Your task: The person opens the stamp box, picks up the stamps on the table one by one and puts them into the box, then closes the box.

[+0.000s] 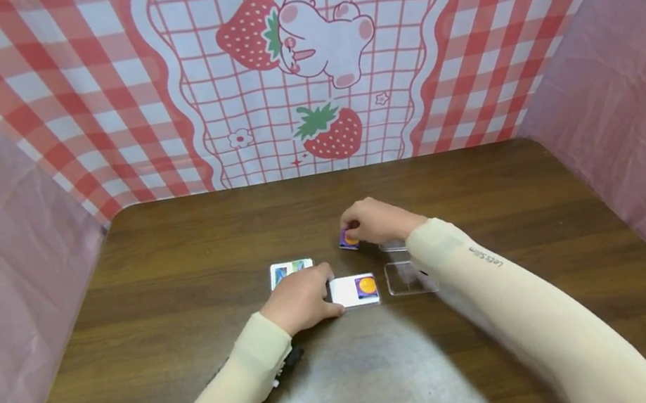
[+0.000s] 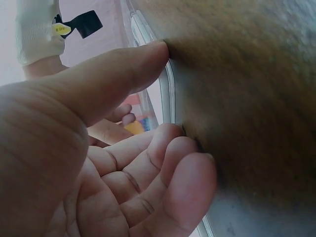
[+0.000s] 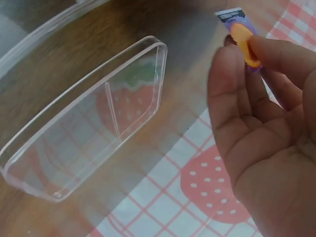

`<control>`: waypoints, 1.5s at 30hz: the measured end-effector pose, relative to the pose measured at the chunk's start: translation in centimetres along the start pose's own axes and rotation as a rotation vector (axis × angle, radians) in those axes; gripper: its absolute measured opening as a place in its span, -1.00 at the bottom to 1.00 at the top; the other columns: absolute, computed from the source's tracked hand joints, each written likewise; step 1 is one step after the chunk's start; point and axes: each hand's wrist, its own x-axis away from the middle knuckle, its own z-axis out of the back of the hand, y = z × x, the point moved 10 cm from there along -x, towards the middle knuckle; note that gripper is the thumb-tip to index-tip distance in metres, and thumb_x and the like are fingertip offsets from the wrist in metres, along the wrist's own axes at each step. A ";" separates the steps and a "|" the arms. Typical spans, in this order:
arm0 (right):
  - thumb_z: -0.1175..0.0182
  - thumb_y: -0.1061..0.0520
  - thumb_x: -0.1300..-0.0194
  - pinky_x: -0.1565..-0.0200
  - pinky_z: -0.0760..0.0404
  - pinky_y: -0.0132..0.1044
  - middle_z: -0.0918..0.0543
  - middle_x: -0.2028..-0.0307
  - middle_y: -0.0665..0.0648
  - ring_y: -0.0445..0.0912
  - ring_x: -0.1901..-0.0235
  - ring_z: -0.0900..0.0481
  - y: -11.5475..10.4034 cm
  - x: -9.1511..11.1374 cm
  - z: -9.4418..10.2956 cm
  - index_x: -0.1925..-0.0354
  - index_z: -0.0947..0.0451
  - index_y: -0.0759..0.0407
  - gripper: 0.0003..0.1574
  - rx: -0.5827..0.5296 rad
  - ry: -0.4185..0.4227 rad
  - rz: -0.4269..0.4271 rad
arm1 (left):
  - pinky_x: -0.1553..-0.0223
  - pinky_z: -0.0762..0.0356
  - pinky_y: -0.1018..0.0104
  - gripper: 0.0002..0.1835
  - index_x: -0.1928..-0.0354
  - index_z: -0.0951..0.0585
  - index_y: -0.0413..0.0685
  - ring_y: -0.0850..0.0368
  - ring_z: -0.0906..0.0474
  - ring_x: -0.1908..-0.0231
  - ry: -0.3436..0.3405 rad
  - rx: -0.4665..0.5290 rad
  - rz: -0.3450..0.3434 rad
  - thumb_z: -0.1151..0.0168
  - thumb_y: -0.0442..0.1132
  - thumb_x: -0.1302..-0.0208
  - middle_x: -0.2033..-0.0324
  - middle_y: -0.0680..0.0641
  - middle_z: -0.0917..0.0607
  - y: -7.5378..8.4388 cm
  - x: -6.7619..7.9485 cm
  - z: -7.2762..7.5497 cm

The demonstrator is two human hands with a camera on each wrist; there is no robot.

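Thumb and fingertips of your right hand (image 1: 383,216) pinch a small, flat purple piece with an orange round on it (image 1: 348,240), near the middle of the brown wood-grain counter (image 1: 453,365), closer to the far edge than the near one. Whether the piece touches the counter is hard to tell.

Your left hand (image 1: 297,300) holds the left end of a white rectangular card in a clear-rimmed case (image 1: 346,292), thumb at its near left corner and fingers about its far left corner. A purple square with an orange disc (image 1: 366,286) sits toward the card's right edge. Just beyond your left hand, partly hidden by it, lies a white card with blue and green pictures (image 1: 292,266).

Right of the cased card rests a shallow, clear plastic tray with rounded corners (image 1: 400,280). A second clear plastic piece (image 1: 393,245) shows beyond that, partly behind your right wrist. Cream sleeves cover both your forearms. A red-and-white checked cloth with strawberries (image 1: 331,136) hangs along the counter's far edge.
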 end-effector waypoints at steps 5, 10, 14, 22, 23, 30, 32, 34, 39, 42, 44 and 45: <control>-0.30 0.23 -0.40 0.26 -0.59 -0.25 -0.71 0.36 0.02 -0.14 0.40 -0.56 -0.3 0.8 0.7 0.21 -0.68 0.15 -0.98 -0.033 0.083 0.002 | 0.37 -0.48 0.22 -0.57 0.20 -0.56 -0.04 0.19 -0.49 0.47 0.000 0.003 -0.002 -0.60 0.01 -0.11 0.47 0.09 -0.57 0.0 0.0 0.0; -0.36 0.14 -0.39 0.26 -0.59 -0.25 -0.69 0.38 -0.06 -0.18 0.40 -0.58 -1.1 1.8 1.0 0.26 -0.64 0.04 -0.94 -0.017 0.147 0.008 | 0.35 -0.50 0.22 -0.55 0.18 -0.57 -0.05 0.21 -0.50 0.46 0.010 0.004 -0.008 -0.60 0.01 -0.10 0.46 0.09 -0.58 0.0 0.0 0.1; -0.39 0.10 -0.38 0.19 -0.61 -0.22 -0.70 0.34 -0.09 -0.18 0.34 -0.58 -1.8 2.5 0.8 0.27 -0.67 -0.02 -0.94 -0.001 0.159 0.027 | 0.36 -0.49 0.22 -0.55 0.18 -0.57 -0.05 0.22 -0.50 0.46 0.015 0.002 -0.006 -0.61 0.01 -0.08 0.47 0.10 -0.59 -0.1 0.1 0.1; -0.37 0.09 -0.40 0.16 -0.65 -0.22 -0.75 0.28 -0.08 -0.22 0.31 -0.64 -2.7 3.4 0.4 0.20 -0.75 0.01 -0.95 -0.003 0.143 0.049 | 0.37 -0.49 0.23 -0.55 0.18 -0.58 -0.05 0.22 -0.49 0.47 0.021 -0.006 -0.002 -0.60 0.01 -0.08 0.48 0.11 -0.58 -0.1 0.2 0.2; -0.36 0.09 -0.41 0.16 -0.65 -0.23 -0.76 0.27 -0.08 -0.22 0.31 -0.64 -2.9 3.5 0.3 0.19 -0.75 0.01 -0.95 -0.005 0.137 0.051 | 0.37 -0.49 0.23 -0.55 0.17 -0.58 -0.06 0.22 -0.49 0.47 0.019 -0.005 0.000 -0.60 0.01 -0.09 0.47 0.11 -0.58 -0.1 0.2 0.1; -0.35 0.13 -0.41 0.18 -0.64 -0.32 -0.75 0.28 -0.08 -0.25 0.33 -0.62 -4.6 4.1 -0.3 0.20 -0.74 0.05 -0.95 -0.073 0.088 0.086 | 0.38 -0.47 0.23 -0.54 0.18 -0.55 -0.08 0.19 -0.49 0.47 0.013 0.002 0.004 -0.60 0.00 -0.10 0.46 0.08 -0.57 -0.1 0.1 0.0; -0.36 0.14 -0.41 0.19 -0.64 -0.34 -0.75 0.31 -0.09 -0.25 0.35 -0.61 -5.1 4.3 -0.5 0.22 -0.74 0.06 -0.96 -0.102 0.068 0.100 | 0.39 -0.46 0.23 -0.54 0.20 -0.54 -0.07 0.17 -0.48 0.47 0.015 0.000 0.001 -0.60 0.00 -0.10 0.46 0.08 -0.55 0.0 0.1 -0.1; -0.36 0.14 -0.41 0.19 -0.63 -0.35 -0.74 0.33 -0.09 -0.25 0.36 -0.60 -5.4 4.4 -0.8 0.24 -0.74 0.07 -0.95 -0.125 0.041 0.110 | 0.40 -0.46 0.22 -0.54 0.21 -0.52 -0.06 0.16 -0.48 0.47 0.016 -0.001 -0.001 -0.60 0.00 -0.09 0.46 0.07 -0.54 0.1 0.1 -0.1; -0.34 0.16 -0.42 0.19 -0.62 -0.37 -0.71 0.37 -0.09 -0.24 0.36 -0.58 -5.8 4.5 -1.9 0.29 -0.71 0.07 -0.92 -0.172 -0.044 0.109 | 0.41 -0.45 0.22 -0.54 0.22 -0.51 -0.05 0.16 -0.47 0.47 0.017 0.003 -0.003 -0.61 0.01 -0.09 0.47 0.07 -0.53 0.2 0.1 -0.1; -0.33 0.17 -0.43 0.17 -0.62 -0.36 -0.70 0.36 -0.08 -0.24 0.35 -0.58 -5.7 4.6 -2.5 0.29 -0.70 0.07 -0.91 -0.199 -0.080 0.093 | 0.41 -0.43 0.22 -0.54 0.23 -0.51 -0.06 0.15 -0.46 0.48 0.018 0.008 -0.002 -0.60 0.00 -0.09 0.48 0.06 -0.53 0.2 0.0 -0.1; -0.32 0.17 -0.43 0.16 -0.62 -0.36 -0.70 0.35 -0.08 -0.23 0.34 -0.58 -5.6 4.6 -2.9 0.29 -0.70 0.06 -0.90 -0.207 -0.099 0.085 | 0.42 -0.42 0.22 -0.54 0.23 -0.51 -0.07 0.15 -0.46 0.48 0.018 0.012 0.000 -0.60 0.00 -0.09 0.48 0.06 -0.52 0.2 0.0 -0.1; -0.32 0.17 -0.43 0.16 -0.62 -0.36 -0.70 0.36 -0.09 -0.24 0.33 -0.58 -5.6 4.6 -3.1 0.29 -0.70 0.06 -0.90 -0.208 -0.106 0.083 | 0.42 -0.42 0.23 -0.54 0.22 -0.51 -0.07 0.15 -0.46 0.48 0.018 0.014 0.002 -0.60 -0.01 -0.09 0.48 0.06 -0.52 0.2 0.0 -0.1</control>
